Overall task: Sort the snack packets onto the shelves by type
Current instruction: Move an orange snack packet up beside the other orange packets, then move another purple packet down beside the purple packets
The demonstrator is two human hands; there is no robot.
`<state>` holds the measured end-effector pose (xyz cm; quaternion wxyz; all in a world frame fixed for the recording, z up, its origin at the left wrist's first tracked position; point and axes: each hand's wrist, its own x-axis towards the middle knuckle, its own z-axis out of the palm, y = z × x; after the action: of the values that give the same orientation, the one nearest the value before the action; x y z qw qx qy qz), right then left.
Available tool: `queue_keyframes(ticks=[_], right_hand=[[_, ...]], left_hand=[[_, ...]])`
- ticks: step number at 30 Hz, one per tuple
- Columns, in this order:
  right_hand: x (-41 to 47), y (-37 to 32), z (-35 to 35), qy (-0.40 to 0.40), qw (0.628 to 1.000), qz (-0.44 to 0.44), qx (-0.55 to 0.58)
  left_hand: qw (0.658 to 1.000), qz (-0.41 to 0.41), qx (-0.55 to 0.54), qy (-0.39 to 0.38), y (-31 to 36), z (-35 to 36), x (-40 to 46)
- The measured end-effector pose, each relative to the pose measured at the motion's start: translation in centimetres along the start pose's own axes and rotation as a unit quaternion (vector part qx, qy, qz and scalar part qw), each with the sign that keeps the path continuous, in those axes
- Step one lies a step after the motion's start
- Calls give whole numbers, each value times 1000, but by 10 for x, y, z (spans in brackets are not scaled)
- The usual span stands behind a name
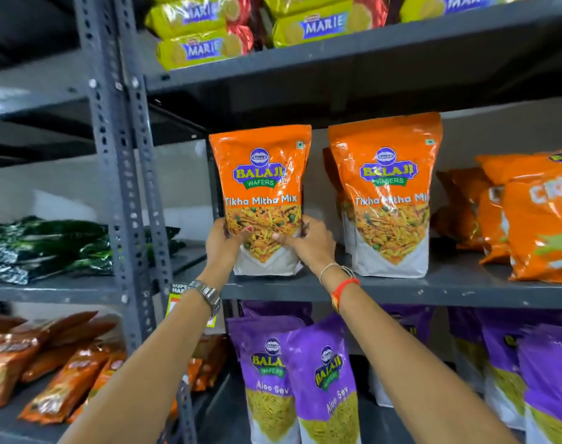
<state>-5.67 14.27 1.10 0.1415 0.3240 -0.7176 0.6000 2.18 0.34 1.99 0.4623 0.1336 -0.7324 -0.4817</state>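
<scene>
With my left hand [223, 240] and right hand [307, 241], fingers pinching the orange packet [262, 193], I should square it upright beside its twin [388, 193] on the shelf [449, 285].

Both arms outstretched, left hand [223, 240] and right hand [308, 241] clasped inward.
</scene>
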Motion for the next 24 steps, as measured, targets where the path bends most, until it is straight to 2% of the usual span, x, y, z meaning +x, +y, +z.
queue_keyframes(ticks=[15,17,19,22,24], right_hand=[[14,23,13,-36,999,17,-2],[6,23,11,-14,1000,12,16],[-11,22,3,32,998,-6,50],[-47,30,-14,114,987,-49,98],[-75,49,-21,157,979,-64,116]], left_hand=[[1000,11,-8,-6,-30,9,9],[1000,13,-26,8,-30,10,2],[997,32,-42,58,-29,11,-13],[983,102,-76,135,-37,14,-45],[975,134,-87,154,-51,18,-71]])
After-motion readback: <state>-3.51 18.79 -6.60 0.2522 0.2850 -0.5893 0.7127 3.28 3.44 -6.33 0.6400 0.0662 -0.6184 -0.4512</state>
